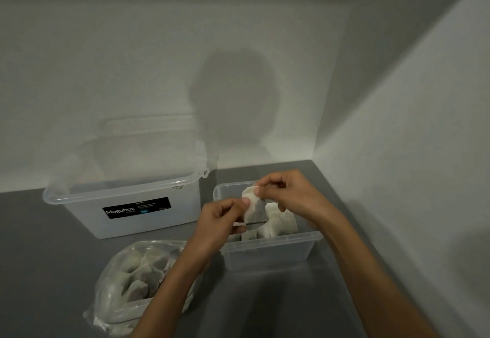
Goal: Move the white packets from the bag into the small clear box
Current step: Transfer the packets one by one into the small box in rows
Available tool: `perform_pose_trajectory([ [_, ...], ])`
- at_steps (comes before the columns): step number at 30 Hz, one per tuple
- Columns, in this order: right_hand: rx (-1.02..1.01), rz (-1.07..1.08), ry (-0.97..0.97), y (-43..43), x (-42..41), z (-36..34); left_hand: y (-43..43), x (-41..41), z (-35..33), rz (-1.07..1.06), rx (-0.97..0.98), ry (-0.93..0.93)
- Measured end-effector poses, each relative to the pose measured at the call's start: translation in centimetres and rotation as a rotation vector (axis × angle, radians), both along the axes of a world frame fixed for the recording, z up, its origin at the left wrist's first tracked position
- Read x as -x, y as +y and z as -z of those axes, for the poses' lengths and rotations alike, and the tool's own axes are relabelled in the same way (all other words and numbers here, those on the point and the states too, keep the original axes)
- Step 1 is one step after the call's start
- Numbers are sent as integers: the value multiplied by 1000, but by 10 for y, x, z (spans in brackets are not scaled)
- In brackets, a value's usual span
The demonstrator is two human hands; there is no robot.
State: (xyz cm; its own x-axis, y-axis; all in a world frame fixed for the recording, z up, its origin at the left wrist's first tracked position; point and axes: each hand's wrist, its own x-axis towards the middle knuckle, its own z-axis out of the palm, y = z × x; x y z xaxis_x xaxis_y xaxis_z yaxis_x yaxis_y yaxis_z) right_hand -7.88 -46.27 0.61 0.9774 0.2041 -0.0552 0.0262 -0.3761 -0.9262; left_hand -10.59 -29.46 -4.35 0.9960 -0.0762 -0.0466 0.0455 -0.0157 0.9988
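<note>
We've got the left hand (221, 219) and right hand (287, 195) together over the small clear box (267, 252), both pinching one white packet (255, 210); more packets (282, 222) stand inside, others lie in the bag (116, 287) alongside.

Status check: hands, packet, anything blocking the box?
Left hand and right hand pinch one packet over the box. Other packets inside; bag holds more. Nothing in the way.
</note>
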Motion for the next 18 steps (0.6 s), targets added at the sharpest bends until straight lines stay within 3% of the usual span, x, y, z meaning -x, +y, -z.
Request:
perform_pose_trajectory([
  [7,-129,-90,69,-27,-23,-3,7,-16,-2,-82,-117,-56],
  [10,-45,-121,28,-34,-34,-3,9,-32,-5,-104,-185,-87],
  [14,100,-108,-59,-35,-44,6,9,-53,-3,-38,-507,-216],
  [18,232,-121,-65,-29,-56,24,5,-69,8,45,-659,-214],
])
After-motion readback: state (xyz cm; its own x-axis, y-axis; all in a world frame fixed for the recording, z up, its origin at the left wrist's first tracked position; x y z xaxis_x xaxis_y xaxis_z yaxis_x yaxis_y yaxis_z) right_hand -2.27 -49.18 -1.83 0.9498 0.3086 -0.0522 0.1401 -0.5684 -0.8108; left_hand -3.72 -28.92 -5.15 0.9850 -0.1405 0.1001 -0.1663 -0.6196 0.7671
